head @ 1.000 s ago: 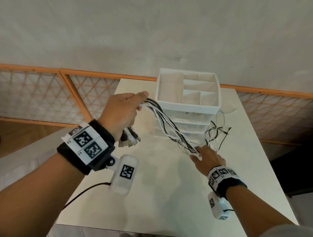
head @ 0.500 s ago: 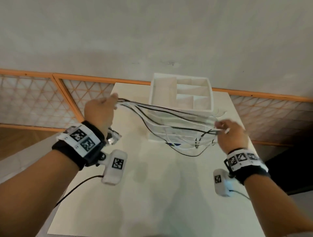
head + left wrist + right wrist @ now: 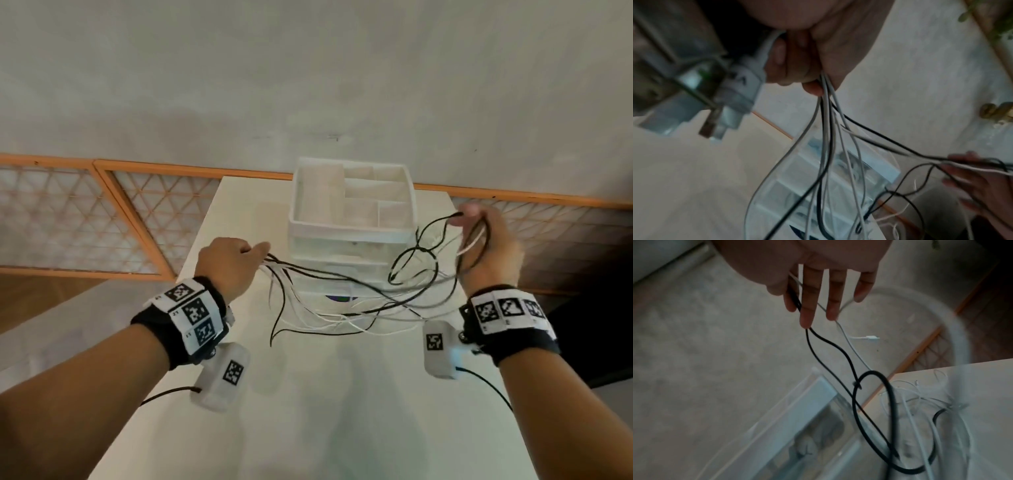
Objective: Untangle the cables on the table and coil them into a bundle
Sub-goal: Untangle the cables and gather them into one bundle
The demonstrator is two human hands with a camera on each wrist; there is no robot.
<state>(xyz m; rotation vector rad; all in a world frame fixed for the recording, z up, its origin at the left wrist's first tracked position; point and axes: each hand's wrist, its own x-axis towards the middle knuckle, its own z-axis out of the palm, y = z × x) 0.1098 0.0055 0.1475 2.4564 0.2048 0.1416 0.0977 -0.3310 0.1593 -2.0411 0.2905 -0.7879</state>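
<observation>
A bunch of thin black and white cables [image 3: 342,317] sags between my two hands in front of the white drawer organizer [image 3: 349,236]. My left hand [image 3: 253,251] grips one end of the bunch in a fist. In the left wrist view the strands [image 3: 826,129] leave the fist and USB plugs [image 3: 735,91] hang behind it. My right hand [image 3: 476,222] is raised to the right of the organizer's top. Its thumb and forefinger [image 3: 795,301] pinch a black cable [image 3: 891,391], the other fingers are straight, and white strands drape over them.
The organizer stands at the far middle of the white table [image 3: 308,411]. More loose white cable [image 3: 920,402] lies on the table right of it. An orange-framed lattice railing [image 3: 102,212] and a grey wall are behind. The table's edges fall away on both sides.
My right hand left the tabletop, took hold of the cables and rose up and to the right. The bunch now hangs slack between both hands. My left hand kept its grip.
</observation>
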